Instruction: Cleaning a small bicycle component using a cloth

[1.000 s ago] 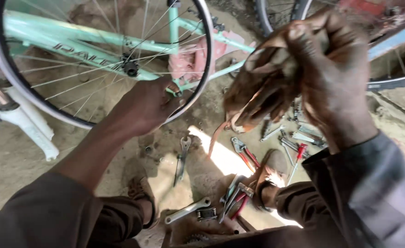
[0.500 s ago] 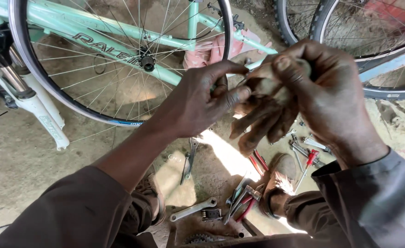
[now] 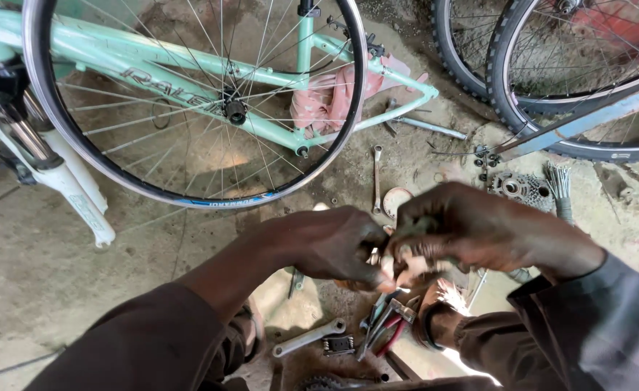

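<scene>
Small metal part sits pinched between my left hand and right hand, above the pliers on the floor. Both hands press together; my greasy fingers could let it slip.

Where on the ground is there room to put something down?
Bare concrete lies left of the white fork, and at far right below the blue bike's tyre. Crowded: pliers and wrench under both hands, and around the sprocket cluster.

Glossy metal rim; matt metal spanner; rough concrete floor.
</scene>
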